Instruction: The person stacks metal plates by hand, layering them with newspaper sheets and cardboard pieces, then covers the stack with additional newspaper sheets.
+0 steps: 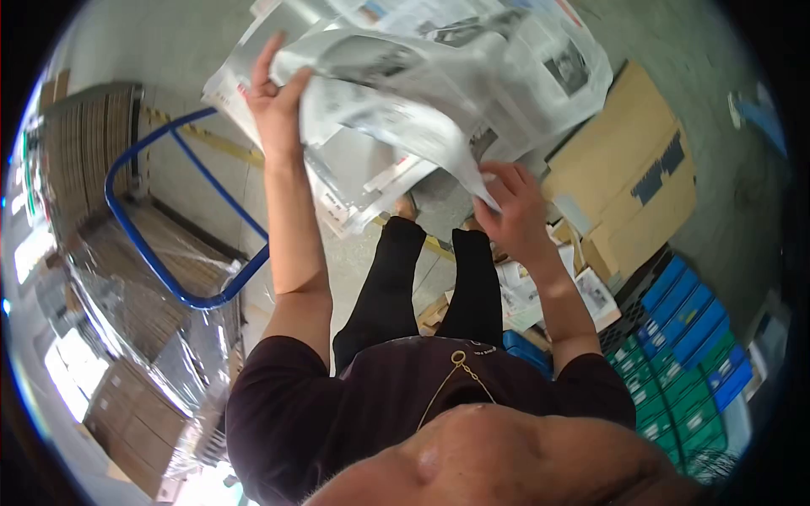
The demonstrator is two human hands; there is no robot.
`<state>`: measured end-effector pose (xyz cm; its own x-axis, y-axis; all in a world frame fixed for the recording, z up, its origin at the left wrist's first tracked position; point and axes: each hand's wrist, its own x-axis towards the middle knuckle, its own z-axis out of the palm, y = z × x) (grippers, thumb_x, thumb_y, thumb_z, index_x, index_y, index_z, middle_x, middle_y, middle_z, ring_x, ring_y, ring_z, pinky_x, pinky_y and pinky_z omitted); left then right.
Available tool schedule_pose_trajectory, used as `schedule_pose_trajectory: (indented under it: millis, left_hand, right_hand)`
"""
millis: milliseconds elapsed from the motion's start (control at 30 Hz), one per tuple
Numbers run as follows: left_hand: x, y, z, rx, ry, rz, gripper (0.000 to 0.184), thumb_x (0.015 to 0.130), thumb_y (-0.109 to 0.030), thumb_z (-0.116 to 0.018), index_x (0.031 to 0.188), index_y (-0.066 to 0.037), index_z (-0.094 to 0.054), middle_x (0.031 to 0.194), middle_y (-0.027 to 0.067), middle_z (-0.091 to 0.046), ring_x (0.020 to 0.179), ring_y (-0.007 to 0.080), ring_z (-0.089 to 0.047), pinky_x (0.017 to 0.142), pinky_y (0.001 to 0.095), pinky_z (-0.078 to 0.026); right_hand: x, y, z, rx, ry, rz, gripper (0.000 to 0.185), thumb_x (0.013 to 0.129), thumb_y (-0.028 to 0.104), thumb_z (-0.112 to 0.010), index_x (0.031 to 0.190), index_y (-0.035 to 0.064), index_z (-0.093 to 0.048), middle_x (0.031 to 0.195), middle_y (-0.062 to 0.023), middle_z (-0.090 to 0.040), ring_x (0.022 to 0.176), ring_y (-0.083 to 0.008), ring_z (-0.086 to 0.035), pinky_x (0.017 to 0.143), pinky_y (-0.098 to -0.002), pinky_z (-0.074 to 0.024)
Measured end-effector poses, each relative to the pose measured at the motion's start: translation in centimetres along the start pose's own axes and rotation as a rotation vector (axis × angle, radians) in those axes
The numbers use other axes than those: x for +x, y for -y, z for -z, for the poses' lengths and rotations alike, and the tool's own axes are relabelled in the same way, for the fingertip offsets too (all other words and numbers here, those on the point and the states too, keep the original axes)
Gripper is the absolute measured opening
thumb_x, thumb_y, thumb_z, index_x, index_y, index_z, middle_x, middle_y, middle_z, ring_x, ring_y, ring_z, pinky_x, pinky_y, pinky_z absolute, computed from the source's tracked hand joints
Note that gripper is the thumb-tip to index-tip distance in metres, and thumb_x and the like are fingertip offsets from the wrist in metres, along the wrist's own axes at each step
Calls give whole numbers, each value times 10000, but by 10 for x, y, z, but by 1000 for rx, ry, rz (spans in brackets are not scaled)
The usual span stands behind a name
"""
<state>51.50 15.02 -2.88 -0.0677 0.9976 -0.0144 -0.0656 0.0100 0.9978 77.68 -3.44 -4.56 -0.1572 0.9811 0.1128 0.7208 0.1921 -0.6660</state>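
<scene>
A thin printed newspaper sheet [422,139] is stretched, curled and partly blurred, between my two hands. My left hand [278,114] is at its upper left edge, the sheet passing between thumb and forefinger. The fingers of my right hand [512,207] are closed on the sheet's lower right corner. Below and beyond the lifted sheet lies a spread of more newspaper [540,93], with printed text and photos. The lifted sheet hides part of this spread.
On the left are a blue tubular handle [118,198], stacked flat cardboard [84,143] and plastic-wrapped cartons [143,287]. To the right lie an opened cardboard box [633,177], blue boxes [688,308] and green boxes [675,396]. More papers [519,291] lie by my right leg.
</scene>
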Motion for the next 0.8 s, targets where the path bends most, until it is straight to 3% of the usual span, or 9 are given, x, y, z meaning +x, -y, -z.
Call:
schedule_pose_trajectory:
  millis: [133, 233, 300, 367, 467, 533, 600, 667, 800]
  left_hand:
    - [28, 29, 169, -182, -251, -109, 492, 771, 118, -553, 1245, 10, -480, 1069, 159, -591, 917, 207, -609, 812, 301, -507]
    - [39, 13, 241, -213, -354, -193, 469, 780, 124, -531, 1235, 34, -462, 1052, 155, -572, 924, 242, -611, 827, 340, -520]
    - [68, -3, 270, -184, -398, -258, 445, 781, 111, -553, 1214, 35, -482, 1126, 168, -532, 952, 251, -598, 833, 358, -532]
    - [108, -29, 279, -88, -418, -417, 428, 777, 103, -576, 1192, 45, -493, 1062, 163, -563, 910, 229, -607, 779, 320, -539]
    - [151, -93, 297, -204, -220, -622, 410, 765, 62, -609, 1163, 29, -516, 959, 126, -602, 860, 206, -617, 747, 297, -537]
    - [129, -153, 280, -386, -21, -640, 333, 792, -9, -609, 1119, 9, -548, 918, 97, -616, 842, 199, -623, 771, 320, -546]
    - [105, -172, 282, -320, -75, -823, 339, 795, -18, -615, 1123, 14, -537, 1027, 135, -566, 892, 236, -616, 802, 342, -551]
    - [88, -129, 332, 157, -315, -1046, 358, 784, -15, -630, 1126, 16, -530, 1181, 175, -485, 997, 277, -579, 847, 352, -537]
    - [51, -36, 320, -41, -664, -437, 470, 757, 72, -584, 1212, 14, -481, 1093, 153, -552, 989, 262, -575, 782, 350, -533]
  right_hand:
    - [100, 43, -103, 58, 31, 184, 217, 627, 75, -676, 823, 72, -583, 1047, -46, -581, 955, -274, -549, 831, -409, -397]
    - [158, 72, -157, 48, 61, 258, 226, 660, 57, -663, 875, 64, -592, 1067, -66, -594, 953, -276, -563, 844, -399, -406]
    - [193, 86, -178, 34, 7, 298, 251, 682, 51, -654, 928, 64, -602, 1065, -72, -612, 938, -272, -580, 837, -393, -422]
    - [240, 97, -181, -23, -146, 368, 308, 697, 65, -660, 1000, 76, -610, 1047, -71, -633, 890, -267, -605, 791, -391, -458]
    - [307, 136, -151, -65, -476, 469, 210, 622, 30, -654, 813, 97, -601, 787, -48, -634, 725, -279, -598, 659, -383, -464]
    - [323, 180, -116, 60, -534, 563, 187, 756, 178, -606, 830, 7, -601, 860, -167, -637, 815, -343, -603, 716, -389, -467]
    - [322, 193, -104, 62, -570, 649, 195, 742, 176, -604, 825, -1, -606, 890, -166, -647, 831, -331, -609, 725, -376, -469]
    - [308, 175, -112, -64, -588, 735, 226, 580, 24, -650, 797, 75, -617, 875, -45, -662, 772, -243, -616, 684, -344, -470]
    - [250, 144, -158, -33, -205, 516, 272, 571, 31, -660, 836, 70, -618, 981, -40, -644, 840, -229, -616, 704, -318, -468]
